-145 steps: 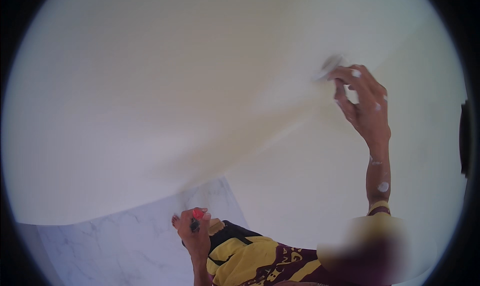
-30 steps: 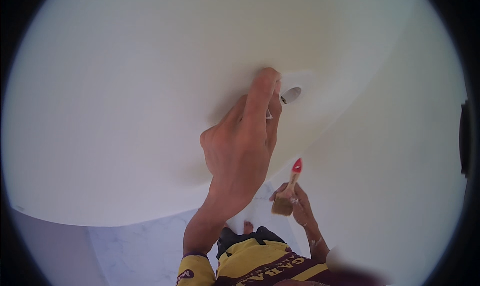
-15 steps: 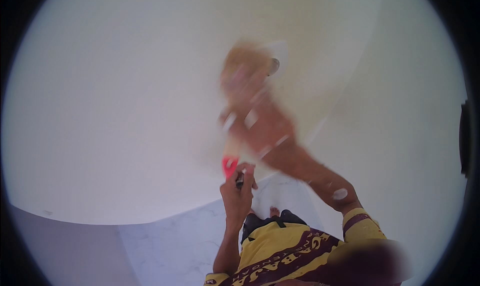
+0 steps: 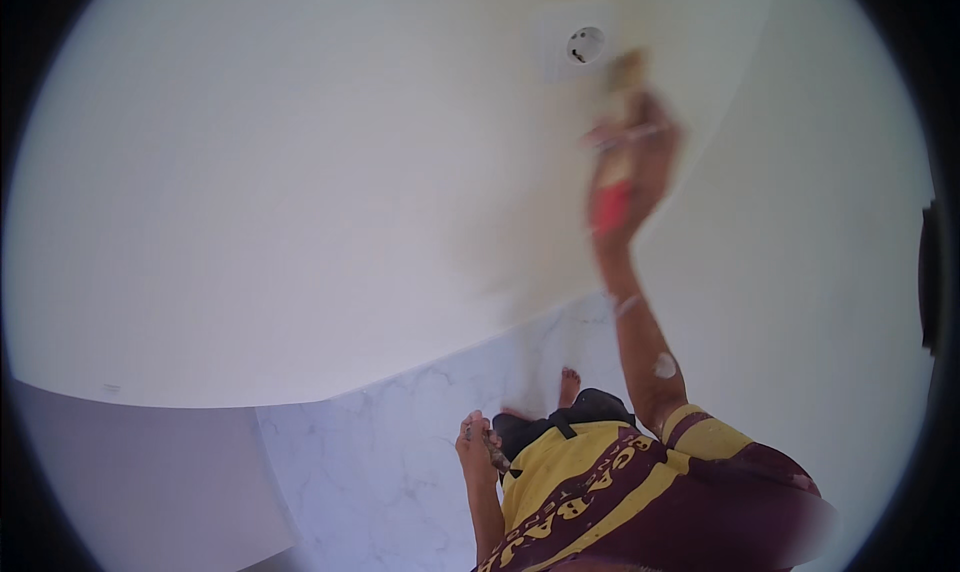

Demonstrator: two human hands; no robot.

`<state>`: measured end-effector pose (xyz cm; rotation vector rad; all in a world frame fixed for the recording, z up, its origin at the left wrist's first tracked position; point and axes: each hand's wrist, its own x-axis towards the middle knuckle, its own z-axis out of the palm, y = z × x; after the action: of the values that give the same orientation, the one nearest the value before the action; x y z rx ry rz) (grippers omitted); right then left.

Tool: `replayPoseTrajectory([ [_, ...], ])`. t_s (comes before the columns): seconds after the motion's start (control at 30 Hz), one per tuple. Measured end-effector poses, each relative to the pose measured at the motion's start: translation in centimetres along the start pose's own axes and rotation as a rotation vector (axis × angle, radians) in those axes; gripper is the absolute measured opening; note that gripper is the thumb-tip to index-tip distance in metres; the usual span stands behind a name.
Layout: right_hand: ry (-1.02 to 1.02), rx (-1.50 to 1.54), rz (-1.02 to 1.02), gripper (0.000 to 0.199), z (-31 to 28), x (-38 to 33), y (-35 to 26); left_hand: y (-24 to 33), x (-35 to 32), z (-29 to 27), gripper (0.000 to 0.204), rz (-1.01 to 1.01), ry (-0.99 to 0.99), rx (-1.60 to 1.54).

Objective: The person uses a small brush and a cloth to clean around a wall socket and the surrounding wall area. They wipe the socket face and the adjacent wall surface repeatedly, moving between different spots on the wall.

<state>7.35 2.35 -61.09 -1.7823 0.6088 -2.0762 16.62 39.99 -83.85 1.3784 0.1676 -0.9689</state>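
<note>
My right hand (image 4: 635, 177) is raised against the pale wall, blurred by motion. Its fingers are closed round a paintbrush (image 4: 612, 207) with a red-ended, light handle; the tan brush head (image 4: 627, 70) points up, just right of and below a white wall socket (image 4: 585, 45). Whitish smears mark the hand and forearm. Low by my waist, my left hand (image 4: 478, 440) is curled closed. A small dark thing seems to be in its fingers, too unclear to name.
The wall (image 4: 300, 192) fills most of the view and meets another wall (image 4: 800, 272) at a corner on the right. Below lies a white marbled floor (image 4: 380, 462), with a bare foot (image 4: 569, 382) on it. A grey surface (image 4: 150, 472) is at lower left.
My right hand has swung to the right with the paintbrush, from left of and below the socket, uncovering it. My left hand has dropped down from near the brush handle toward my waist.
</note>
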Motion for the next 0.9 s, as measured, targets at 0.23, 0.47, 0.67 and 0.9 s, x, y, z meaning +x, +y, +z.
replayPoseTrajectory([
  [0.23,-0.801,0.537,0.214,0.048,6.6,-10.9,-8.4,-0.3,-3.5,-13.0,0.023,0.083,0.147,0.005],
  [0.47,-0.500,-0.174,0.077,0.033,6.2,-20.4,-4.8,-3.9,-13.3,-34.6,0.029,0.177,0.462,-0.097],
  [0.67,-1.861,0.808,1.012,0.025,9.6,-51.7,-24.9,-4.6,-15.7,-40.5,0.030,0.563,0.530,0.154],
  [0.9,-2.345,1.070,0.632,0.039,12.8,-43.2,-31.2,4.3,-17.9,-27.6,0.021,0.596,0.825,0.472],
])
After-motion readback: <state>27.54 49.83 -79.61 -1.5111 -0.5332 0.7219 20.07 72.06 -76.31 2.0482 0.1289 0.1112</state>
